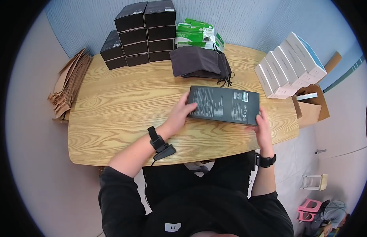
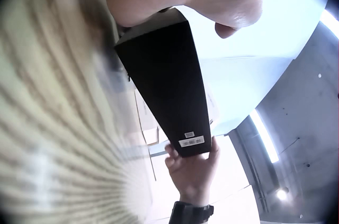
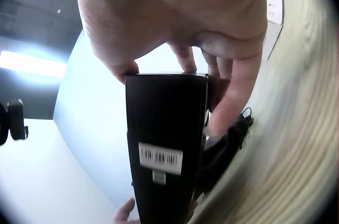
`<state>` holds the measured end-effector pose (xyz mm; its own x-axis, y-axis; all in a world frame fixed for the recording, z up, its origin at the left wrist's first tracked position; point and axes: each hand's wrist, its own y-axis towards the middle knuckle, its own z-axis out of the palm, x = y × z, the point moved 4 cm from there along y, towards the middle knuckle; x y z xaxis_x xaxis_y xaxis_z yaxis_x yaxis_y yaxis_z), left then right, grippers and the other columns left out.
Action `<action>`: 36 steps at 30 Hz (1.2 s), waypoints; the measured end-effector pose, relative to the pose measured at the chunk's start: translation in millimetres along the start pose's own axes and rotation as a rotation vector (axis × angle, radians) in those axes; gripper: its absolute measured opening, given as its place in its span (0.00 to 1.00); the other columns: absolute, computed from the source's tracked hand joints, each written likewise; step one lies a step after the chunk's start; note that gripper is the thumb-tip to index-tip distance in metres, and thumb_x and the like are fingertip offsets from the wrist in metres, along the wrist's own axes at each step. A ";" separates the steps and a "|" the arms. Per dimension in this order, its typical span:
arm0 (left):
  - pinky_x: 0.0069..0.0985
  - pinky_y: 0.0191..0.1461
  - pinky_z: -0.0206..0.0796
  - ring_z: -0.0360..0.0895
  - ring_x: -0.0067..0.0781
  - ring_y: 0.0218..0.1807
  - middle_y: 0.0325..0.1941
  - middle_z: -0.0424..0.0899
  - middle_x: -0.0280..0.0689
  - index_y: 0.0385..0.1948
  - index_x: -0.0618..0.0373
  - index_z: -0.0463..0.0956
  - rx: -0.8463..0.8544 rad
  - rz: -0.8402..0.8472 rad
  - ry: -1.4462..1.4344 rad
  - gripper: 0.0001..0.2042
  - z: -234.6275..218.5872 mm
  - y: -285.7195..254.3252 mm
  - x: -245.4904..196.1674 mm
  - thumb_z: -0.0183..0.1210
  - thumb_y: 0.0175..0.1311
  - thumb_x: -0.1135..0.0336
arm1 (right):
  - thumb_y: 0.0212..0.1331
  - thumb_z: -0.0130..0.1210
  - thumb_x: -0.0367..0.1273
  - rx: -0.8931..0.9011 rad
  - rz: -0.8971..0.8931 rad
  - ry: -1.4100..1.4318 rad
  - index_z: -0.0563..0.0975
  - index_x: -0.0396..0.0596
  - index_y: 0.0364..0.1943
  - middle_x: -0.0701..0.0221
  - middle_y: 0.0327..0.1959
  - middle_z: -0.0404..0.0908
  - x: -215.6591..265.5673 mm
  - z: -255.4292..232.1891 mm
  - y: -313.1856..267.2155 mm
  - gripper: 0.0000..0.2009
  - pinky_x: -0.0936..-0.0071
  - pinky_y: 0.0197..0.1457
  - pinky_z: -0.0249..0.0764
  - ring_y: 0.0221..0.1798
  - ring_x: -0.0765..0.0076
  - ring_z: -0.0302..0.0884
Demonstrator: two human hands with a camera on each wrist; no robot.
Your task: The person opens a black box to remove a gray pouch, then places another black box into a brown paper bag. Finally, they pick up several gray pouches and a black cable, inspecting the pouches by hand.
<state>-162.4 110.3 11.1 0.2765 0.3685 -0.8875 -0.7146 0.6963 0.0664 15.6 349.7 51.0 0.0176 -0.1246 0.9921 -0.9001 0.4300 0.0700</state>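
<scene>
A flat dark grey box (image 1: 223, 106) with printed text and small labels on its upper face is held between both hands, over the front half of the table. My left hand (image 1: 180, 115) grips its left end, thumb on the printed face. At the opposite end my right hand (image 1: 263, 129) grips the box, fingers and thumb around the edges. The right wrist view shows a narrow black side of the box (image 3: 165, 123) with a barcode sticker (image 3: 160, 158). Seen from the left wrist, that side also carries a white label (image 2: 192, 142) near the right hand.
Stacked black boxes (image 1: 159, 33) stand at the back left. Dark cloth pouches (image 1: 199, 62) lie before green-and-white packets (image 1: 191, 37). White boxes (image 1: 288, 65) lean in a row at right, above an open carton (image 1: 320, 104). Folded brown paper bags (image 1: 72, 79) sit along the left edge.
</scene>
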 end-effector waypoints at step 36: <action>0.34 0.52 0.71 0.72 0.35 0.55 0.60 0.67 0.45 0.68 0.53 0.39 -0.127 -0.062 0.024 0.35 -28.2 -77.3 -81.1 0.47 0.67 0.49 | 0.56 0.56 0.30 0.470 0.184 0.609 0.46 0.47 0.67 0.58 0.56 0.66 -2.7 131.1 -6.2 0.38 0.67 0.47 0.77 0.45 0.63 0.76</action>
<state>-147.7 9.2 65.0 0.3086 0.3110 -0.8989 -0.7727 0.6331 -0.0463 -35.9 230.1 34.2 -0.0360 0.4817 0.8756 -0.9989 -0.0431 -0.0173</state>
